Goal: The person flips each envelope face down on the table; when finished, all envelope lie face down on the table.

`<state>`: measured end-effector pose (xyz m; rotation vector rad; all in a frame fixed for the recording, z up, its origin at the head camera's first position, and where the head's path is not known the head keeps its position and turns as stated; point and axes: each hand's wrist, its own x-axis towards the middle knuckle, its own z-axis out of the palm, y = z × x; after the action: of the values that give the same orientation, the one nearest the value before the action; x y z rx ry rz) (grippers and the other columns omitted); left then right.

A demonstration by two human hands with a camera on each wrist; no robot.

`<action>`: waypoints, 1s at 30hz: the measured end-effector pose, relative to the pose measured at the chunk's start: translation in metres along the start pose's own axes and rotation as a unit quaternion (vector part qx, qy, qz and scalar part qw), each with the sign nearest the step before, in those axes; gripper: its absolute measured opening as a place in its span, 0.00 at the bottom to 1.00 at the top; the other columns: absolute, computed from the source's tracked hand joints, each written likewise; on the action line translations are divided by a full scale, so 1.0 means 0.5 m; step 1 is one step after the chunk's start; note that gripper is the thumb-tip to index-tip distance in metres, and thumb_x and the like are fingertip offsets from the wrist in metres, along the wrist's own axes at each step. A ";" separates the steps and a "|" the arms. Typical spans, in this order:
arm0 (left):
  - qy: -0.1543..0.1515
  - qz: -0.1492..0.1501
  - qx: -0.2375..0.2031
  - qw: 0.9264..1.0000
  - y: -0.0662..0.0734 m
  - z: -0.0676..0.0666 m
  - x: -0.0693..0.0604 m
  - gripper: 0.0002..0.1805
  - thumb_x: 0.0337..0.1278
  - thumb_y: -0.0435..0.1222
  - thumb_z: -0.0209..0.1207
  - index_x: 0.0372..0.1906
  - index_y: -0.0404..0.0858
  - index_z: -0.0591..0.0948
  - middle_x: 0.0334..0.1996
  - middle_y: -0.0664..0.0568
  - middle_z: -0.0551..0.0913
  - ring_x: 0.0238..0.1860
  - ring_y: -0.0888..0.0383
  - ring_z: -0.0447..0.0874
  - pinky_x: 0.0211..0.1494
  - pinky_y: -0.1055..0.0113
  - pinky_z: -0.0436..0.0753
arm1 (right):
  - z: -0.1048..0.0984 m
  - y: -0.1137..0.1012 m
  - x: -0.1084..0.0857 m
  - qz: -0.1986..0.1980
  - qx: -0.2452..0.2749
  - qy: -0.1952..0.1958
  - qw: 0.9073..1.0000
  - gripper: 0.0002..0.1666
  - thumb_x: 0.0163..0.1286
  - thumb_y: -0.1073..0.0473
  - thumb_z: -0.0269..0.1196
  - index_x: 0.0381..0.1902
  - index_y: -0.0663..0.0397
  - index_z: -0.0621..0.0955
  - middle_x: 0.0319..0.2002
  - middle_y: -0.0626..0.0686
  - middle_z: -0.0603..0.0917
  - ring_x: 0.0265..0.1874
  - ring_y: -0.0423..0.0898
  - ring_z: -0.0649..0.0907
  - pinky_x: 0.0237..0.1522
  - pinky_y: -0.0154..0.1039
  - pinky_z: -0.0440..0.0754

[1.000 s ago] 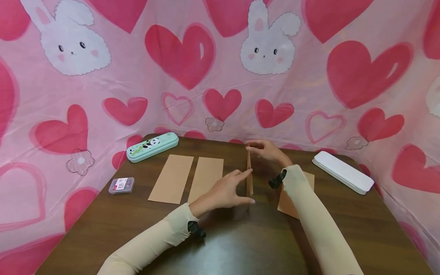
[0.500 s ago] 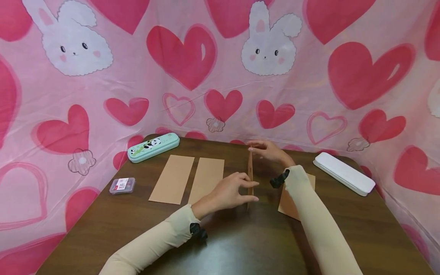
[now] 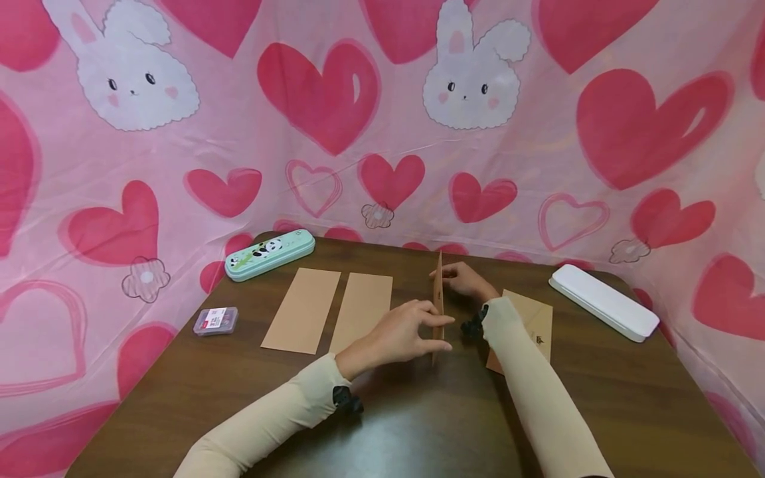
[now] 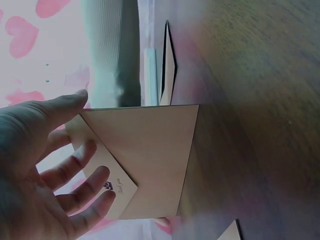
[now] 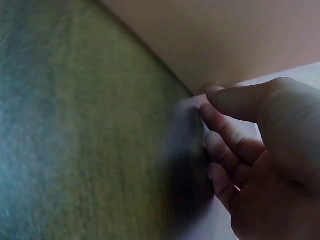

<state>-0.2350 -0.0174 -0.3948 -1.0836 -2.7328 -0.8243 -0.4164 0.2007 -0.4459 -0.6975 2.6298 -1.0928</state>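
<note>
A brown paper envelope (image 3: pixel 438 305) stands on edge between my hands, almost edge-on in the head view. The left wrist view shows its pointed flap with a small dark emblem and fine print on the envelope (image 4: pixel 150 155). My left hand (image 3: pixel 394 332) holds its near part, the thumb at one edge and fingers over the flap side. Low at the far end, my right hand (image 3: pixel 469 282) pinches a corner, partly hidden behind the envelope; in the right wrist view, thumb and forefinger of the right hand (image 5: pixel 255 150) meet at that corner.
Two brown paper rectangles (image 3: pixel 303 311) lie side by side on the table (image 3: pixel 382 425). Another envelope (image 3: pixel 534 318) lies under the right forearm. A green panda case (image 3: pixel 270 254), a small clear box (image 3: pixel 216 320) and a white case (image 3: pixel 603 302) sit around them.
My right hand has moved from the envelope's upper far corner down to its lower far part. The left fingers have shifted slightly lower along it. The envelope stays upright.
</note>
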 end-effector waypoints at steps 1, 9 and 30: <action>-0.002 0.000 -0.001 1.000 -0.001 0.000 0.001 0.26 0.60 0.52 0.70 0.63 0.53 0.84 0.49 0.53 0.86 0.44 0.61 0.78 0.43 0.72 0.74 | 0.002 -0.002 0.001 -0.005 -0.016 -0.001 1.000 0.16 0.79 0.63 0.57 0.58 0.60 0.85 0.60 0.66 0.85 0.62 0.63 0.81 0.66 0.60 0.76; -0.006 0.009 0.012 1.000 -0.005 0.001 0.004 0.27 0.58 0.51 0.72 0.63 0.53 0.84 0.48 0.56 0.86 0.45 0.61 0.79 0.43 0.72 0.75 | 0.007 -0.015 -0.001 0.001 -0.060 -0.012 0.998 0.15 0.78 0.62 0.56 0.54 0.57 0.86 0.59 0.65 0.85 0.62 0.64 0.81 0.66 0.62 0.77; -0.023 -0.092 -0.061 0.994 -0.045 -0.049 -0.060 0.32 0.57 0.50 0.73 0.66 0.44 0.82 0.47 0.55 0.88 0.29 0.58 0.84 0.33 0.72 0.78 | -0.126 -0.038 -0.063 0.069 0.206 0.052 0.975 0.25 0.75 0.57 0.64 0.62 0.70 0.79 0.37 0.40 0.87 0.37 0.40 0.85 0.51 0.41 0.86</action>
<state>-0.2301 -0.0618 -0.3919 -0.8903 -2.8871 -1.0166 -0.4054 0.2433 -0.3879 -0.3734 2.3687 -1.5992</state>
